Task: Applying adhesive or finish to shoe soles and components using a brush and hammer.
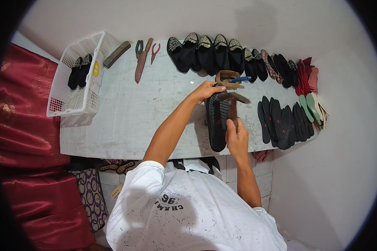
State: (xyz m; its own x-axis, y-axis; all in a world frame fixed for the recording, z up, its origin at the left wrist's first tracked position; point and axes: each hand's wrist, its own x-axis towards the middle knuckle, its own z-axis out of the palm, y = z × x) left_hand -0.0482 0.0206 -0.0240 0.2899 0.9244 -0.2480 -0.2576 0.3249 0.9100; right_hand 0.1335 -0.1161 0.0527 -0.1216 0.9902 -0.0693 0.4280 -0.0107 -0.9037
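Observation:
A black shoe (216, 129) is held with its ridged sole facing up, over the near middle of the table. My left hand (203, 92) grips its far end, fingers wrapped round it. My right hand (237, 138) is closed round the handle of a hammer (238, 98), whose head lies over the far part of the sole. Whether the hammer head touches the sole cannot be told. Just beyond the shoe stands a small brown container (223, 75) with a blue-handled tool (241, 79) lying across it.
Black shoes with patterned uppers (205, 52) line the table's far edge. Black soles (276, 121) and green insoles (309, 106) lie right, near red cloth pieces (304, 79). A white basket (87, 90) holds two shoes at left, beside a block (117, 55), a sheathed knife (143, 62) and red-handled pliers (155, 52).

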